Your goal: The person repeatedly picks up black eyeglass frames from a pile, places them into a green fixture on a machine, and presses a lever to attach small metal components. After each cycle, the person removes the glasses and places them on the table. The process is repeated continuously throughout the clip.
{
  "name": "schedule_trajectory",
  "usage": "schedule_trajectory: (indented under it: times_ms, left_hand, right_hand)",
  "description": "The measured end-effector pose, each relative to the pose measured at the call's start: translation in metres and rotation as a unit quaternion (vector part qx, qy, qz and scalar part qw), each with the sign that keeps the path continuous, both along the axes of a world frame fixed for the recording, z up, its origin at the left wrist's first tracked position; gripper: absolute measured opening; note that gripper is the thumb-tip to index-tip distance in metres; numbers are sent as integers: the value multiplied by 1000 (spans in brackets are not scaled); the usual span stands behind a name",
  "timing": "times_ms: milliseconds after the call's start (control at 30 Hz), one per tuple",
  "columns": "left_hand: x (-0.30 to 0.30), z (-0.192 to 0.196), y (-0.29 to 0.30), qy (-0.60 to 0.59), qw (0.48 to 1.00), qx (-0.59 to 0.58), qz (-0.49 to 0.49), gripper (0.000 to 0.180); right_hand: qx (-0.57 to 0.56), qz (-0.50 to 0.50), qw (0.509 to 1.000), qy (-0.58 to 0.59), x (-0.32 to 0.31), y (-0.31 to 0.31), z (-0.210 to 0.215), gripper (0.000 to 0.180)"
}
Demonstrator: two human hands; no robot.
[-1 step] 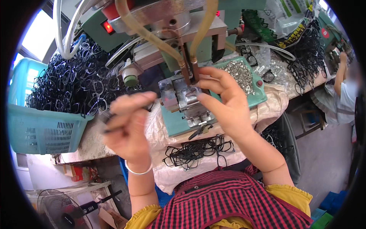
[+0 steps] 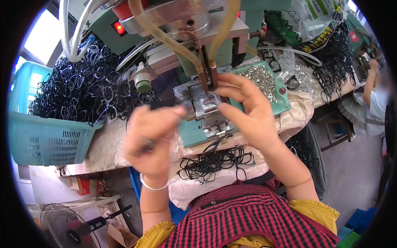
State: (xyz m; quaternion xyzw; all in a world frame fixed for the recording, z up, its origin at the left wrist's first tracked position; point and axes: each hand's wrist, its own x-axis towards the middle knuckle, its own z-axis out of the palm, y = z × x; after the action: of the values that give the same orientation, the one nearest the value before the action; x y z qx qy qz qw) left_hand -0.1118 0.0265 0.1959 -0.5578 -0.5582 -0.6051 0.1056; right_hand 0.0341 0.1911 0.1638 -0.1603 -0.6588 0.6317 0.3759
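Note:
Motion smears my left hand (image 2: 151, 140), which is closed around a dark, thin-rimmed thing that looks like a black eyeglass frame (image 2: 162, 103). It is left of the metal fixture (image 2: 205, 103) on the bench machine. My right hand (image 2: 252, 109) reaches in from the right with thumb and fingers apart. Its fingertips lie beside the fixture and the two copper-coloured electrodes (image 2: 208, 80); nothing shows between them. Several black eyeglass frames (image 2: 215, 163) lie in a heap below the fixture. Small silvery metal parts (image 2: 261, 80) fill a green tray (image 2: 283, 103) to the right.
A turquoise basket (image 2: 49, 140) piled with black frames (image 2: 78, 87) stands at the left. Tan hoses (image 2: 163, 37) hang from the machine head. Plastic bags (image 2: 306, 25) and more frames are at the back right. A person (image 2: 374, 99) works at the far right.
My left hand has moved right, closer to the fixture, with the dark thing still in it. My right hand has stayed almost in place at the electrodes.

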Motion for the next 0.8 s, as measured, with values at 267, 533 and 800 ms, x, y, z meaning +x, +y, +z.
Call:
schedule_trajectory:
  times_ms: [267, 533, 800]
  left_hand:
    - [12, -29, 24, 216, 970, -75, -87, 26]
    - [21, -44, 14, 197, 974, -98, -54, 32]
    - [12, -97, -98, -68, 915, -120, 380, 29]
  right_hand:
    - [453, -277, 813, -241, 45, 93, -87, 19]
    - [563, -132, 788, -210, 5, 106, -83, 16]
    - [-69, -275, 957, 62, 47, 96, -103, 7]
